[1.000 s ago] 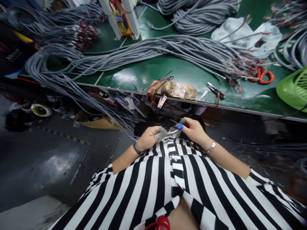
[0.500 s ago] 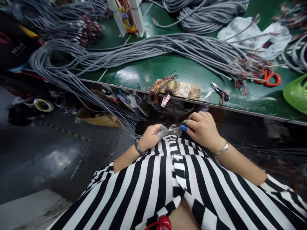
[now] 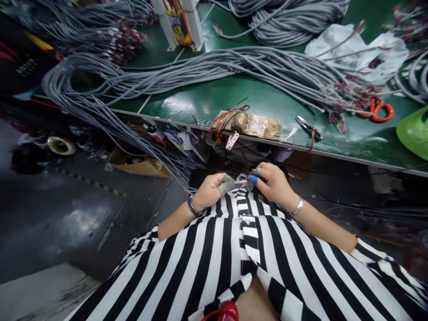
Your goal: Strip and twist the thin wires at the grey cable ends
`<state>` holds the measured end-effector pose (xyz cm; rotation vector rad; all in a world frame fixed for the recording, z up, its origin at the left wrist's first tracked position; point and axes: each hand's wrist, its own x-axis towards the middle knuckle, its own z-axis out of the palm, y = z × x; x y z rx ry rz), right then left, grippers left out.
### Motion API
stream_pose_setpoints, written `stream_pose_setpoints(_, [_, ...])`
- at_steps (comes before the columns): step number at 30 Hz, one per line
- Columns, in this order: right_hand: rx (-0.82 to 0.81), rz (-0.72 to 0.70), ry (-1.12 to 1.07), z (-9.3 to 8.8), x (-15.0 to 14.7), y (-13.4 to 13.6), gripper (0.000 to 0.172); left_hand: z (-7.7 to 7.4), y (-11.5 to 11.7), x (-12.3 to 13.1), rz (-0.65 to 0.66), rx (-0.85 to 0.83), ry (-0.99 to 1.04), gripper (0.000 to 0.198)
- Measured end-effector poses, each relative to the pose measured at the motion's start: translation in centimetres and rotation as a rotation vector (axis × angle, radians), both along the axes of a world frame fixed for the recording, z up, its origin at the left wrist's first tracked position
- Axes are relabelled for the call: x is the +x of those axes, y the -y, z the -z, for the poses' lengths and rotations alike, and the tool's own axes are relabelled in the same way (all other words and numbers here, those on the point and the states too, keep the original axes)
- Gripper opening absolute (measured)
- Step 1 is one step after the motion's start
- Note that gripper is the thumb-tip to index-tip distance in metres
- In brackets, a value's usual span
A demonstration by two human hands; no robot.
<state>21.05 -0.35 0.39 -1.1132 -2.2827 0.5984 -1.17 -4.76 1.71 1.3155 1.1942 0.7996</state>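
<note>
Close to my body, my left hand [image 3: 213, 189] is closed in a pinch on the end of a grey cable, with taped thumb and finger. Thin pale strands [image 3: 241, 179] fan out from that end between my hands. My right hand [image 3: 274, 185] wears a blue cover on one fingertip, and its fingers are pinched at the strands' right side. Grey cables [image 3: 167, 162] hang from the bench and run down towards my left hand. How many strands the right fingers grip is too small to tell.
The green bench [image 3: 197, 98] carries a long bundle of grey cables [image 3: 214, 67]. Along its front edge lie a taped cardboard piece [image 3: 256, 124], snips [image 3: 308, 127] and orange-handled scissors [image 3: 381, 111]. A green container [image 3: 414, 133] stands at right; a cardboard box [image 3: 143, 167] is below.
My right hand has moved left and slightly down, bringing its fingertips closer to my left hand at the strands. My left hand stays in place.
</note>
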Motion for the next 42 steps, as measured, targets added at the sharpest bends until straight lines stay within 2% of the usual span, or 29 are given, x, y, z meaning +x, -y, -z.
stream_pose_setpoints(6, [-0.348, -0.055, -0.350, 1.5, -0.6, 0.6, 0.036, 0.3, 0.0, 0.2, 0.041, 0.034, -0.025, 0.034])
stream_pose_setpoints(10, [-0.693, 0.055, -0.608, 2.1, -1.3, 1.2, 0.043, 0.7, -0.1, 0.5, 0.071, 0.034, -0.029, 0.031])
stream_pose_setpoints(12, [-0.718, 0.112, -0.682, 2.0, -1.6, 1.3, 0.043, 0.9, -0.1, 0.5, 0.071, 0.041, -0.044, 0.028])
stream_pose_setpoints(15, [-0.639, 0.135, -0.734, 1.3, -1.5, 1.1, 0.044, 1.5, -0.2, 0.3, 0.066, 0.060, -0.074, 0.021])
stream_pose_setpoints(17, [-0.610, 0.165, -0.795, 0.4, -0.7, 0.5, 0.050, 2.2, -0.2, -0.1, 0.037, 0.079, -0.137, 0.016])
stream_pose_setpoints(20, [-0.600, 0.212, -0.996, -0.9, 1.3, -0.9, 0.061, 3.2, 0.0, -0.8, -0.095, 0.021, -0.172, 0.012])
stream_pose_setpoints(22, [-0.622, 0.252, -1.224, -1.3, 2.5, -1.5, 0.063, 3.6, 0.1, -1.1, -0.211, -0.073, -0.086, 0.014])
stream_pose_setpoints(23, [-0.658, 0.278, -1.271, -1.2, 2.7, -1.5, 0.063, 3.6, 0.2, -1.2, -0.257, -0.109, -0.025, 0.016])
stream_pose_setpoints(26, [-0.819, 0.313, -1.174, -0.1, 2.0, -0.9, 0.045, 2.9, 0.3, -0.6, -0.322, -0.128, 0.124, 0.021])
stream_pose_setpoints(28, [-0.913, 0.245, -1.036, 0.8, 0.5, -0.2, 0.032, 2.1, 0.2, 0.0, -0.306, -0.124, 0.184, 0.024])
stream_pose_setpoints(31, [-1.038, 0.038, -0.865, 1.0, -1.8, 0.6, 0.049, 1.3, 0.0, 1.0, -0.263, -0.132, 0.250, 0.028])
stream_pose_setpoints(33, [-1.049, -0.017, -0.896, 0.5, -3.1, 0.6, 0.054, 1.1, 0.0, 1.4, -0.236, -0.133, 0.273, 0.030])
stream_pose_setpoints(38, [-1.003, 0.084, -1.067, -0.2, -4.6, 0.1, 0.050, 1.4, 0.1, 1.8, -0.203, -0.160, 0.286, 0.032])
stream_pose_setpoints(42, [-0.963, 0.164, -1.068, 0.2, -5.0, 0.2, 0.045, 1.5, 0.3, 1.8, -0.234, -0.168, 0.307, 0.034])
